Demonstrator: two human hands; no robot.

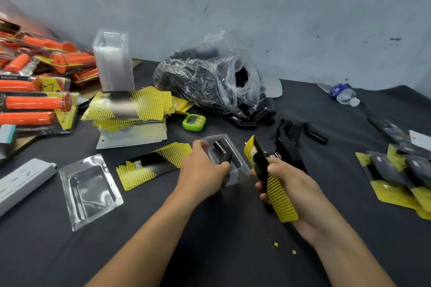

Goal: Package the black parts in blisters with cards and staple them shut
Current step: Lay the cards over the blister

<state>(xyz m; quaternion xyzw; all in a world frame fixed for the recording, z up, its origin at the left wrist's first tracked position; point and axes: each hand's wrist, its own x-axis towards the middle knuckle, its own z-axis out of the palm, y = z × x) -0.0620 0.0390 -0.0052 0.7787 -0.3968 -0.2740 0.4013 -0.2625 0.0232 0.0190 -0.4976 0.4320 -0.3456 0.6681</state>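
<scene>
My left hand [204, 169] grips a clear blister [229, 147] at the table's middle, with a black part [221, 149] lying in its pocket. My right hand [283, 184] holds a yellow-and-black card [274, 190] tilted on edge just right of the blister. A black stapler [288, 150] stands behind the card. An empty blister [89, 190] and a loose card [152, 165] lie to the left. A clear bag of black parts [210, 77] sits at the back, with loose parts [314, 133] spilled beside it.
A card stack [130, 105] and a tall stack of blisters [114, 63] stand back left, beside orange packaged goods [35, 102]. A green timer [194, 121] lies mid-table. Finished packs [401, 177] pile at the right edge; a water bottle [344, 94] lies far right.
</scene>
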